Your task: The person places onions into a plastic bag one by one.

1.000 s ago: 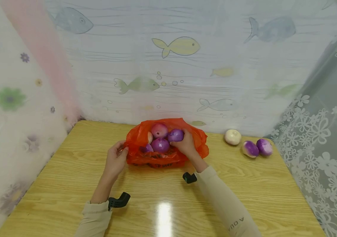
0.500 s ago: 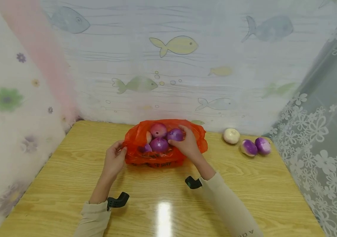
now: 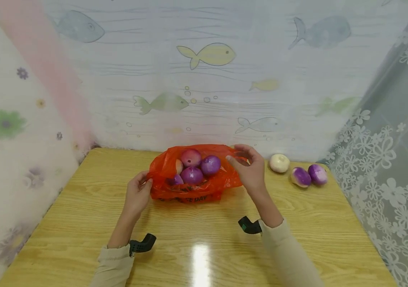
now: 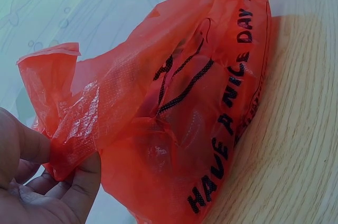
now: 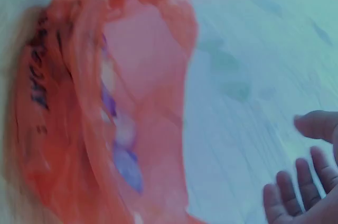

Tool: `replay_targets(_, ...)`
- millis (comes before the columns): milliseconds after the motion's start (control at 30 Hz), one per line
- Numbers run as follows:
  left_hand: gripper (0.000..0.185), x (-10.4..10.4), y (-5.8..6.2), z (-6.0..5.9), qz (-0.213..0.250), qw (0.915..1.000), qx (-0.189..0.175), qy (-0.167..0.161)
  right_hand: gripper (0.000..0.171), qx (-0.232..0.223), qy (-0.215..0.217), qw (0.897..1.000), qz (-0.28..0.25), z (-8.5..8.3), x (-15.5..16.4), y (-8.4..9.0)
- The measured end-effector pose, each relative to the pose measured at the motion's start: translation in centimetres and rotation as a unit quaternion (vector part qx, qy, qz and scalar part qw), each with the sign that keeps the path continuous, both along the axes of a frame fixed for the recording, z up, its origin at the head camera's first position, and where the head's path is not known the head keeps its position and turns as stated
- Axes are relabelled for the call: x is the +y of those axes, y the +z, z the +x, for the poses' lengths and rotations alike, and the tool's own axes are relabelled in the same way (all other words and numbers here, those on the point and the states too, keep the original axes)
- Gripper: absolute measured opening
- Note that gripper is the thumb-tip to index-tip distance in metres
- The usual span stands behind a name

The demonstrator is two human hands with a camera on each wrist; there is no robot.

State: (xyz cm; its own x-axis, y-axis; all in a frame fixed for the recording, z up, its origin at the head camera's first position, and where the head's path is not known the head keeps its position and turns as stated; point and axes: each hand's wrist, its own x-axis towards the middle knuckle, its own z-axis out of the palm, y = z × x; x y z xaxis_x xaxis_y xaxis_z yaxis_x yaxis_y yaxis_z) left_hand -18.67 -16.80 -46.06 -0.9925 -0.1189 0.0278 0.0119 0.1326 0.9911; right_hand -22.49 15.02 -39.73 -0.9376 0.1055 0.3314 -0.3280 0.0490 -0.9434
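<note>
Fingers of my left hand pinch the left edge of the bag, near the table's back. Inside: at least five bulbs. My right hand, fingers spread, grips nothing. Far right: white bulb, two purple bulbs. I judge the work partway, three bulbs lying outside. Only the right wrist view shows that hand clear of the bag; only the left wrist's gives HAVE A NICE DAY entire.

We stretch both beige-sleeved arms toward the far edge of the table, our left hand pinching between thumb and curled fingers, our right hand nearer that edge, thumb spread apart from loosely bent fingers.
</note>
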Motion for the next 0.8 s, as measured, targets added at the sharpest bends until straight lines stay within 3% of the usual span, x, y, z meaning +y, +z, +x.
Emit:
replay_targets(200, 0.034, 0.1, 0.0, 0.1, 0.001, 1.0, -0.002, -0.002, 0.022, 0.028, -0.032, 0.989, -0.139, -0.4, 3.8, -0.4)
replay_targets(433, 0.034, 0.1, -0.1, 0.0, 0.003, 1.0, -0.008, 0.0, 0.021, 0.038, -0.092, 0.969, -0.226, -1.2, 9.1, -2.3)
replay_targets(533, 0.034, 0.1, -0.1, 0.0, 0.003, 1.0, -0.009, 0.0, 0.02, 0.044, -0.149, 0.959, -0.235, -1.7, 11.7, -3.1)
replay_targets(667, 0.034, 0.1, -0.1, -0.1, 0.001, 0.9999, -0.012, 0.0, 0.016, 0.042, -0.234, 0.95, -0.201, -2.2, 15.7, -4.5)
replay_targets(800, 0.034, 0.1, -0.1, 0.0, -0.003, 0.9999, -0.012, 0.001, 0.017, 0.033, -0.288, 0.944, -0.156, -2.4, 19.6, -6.1)
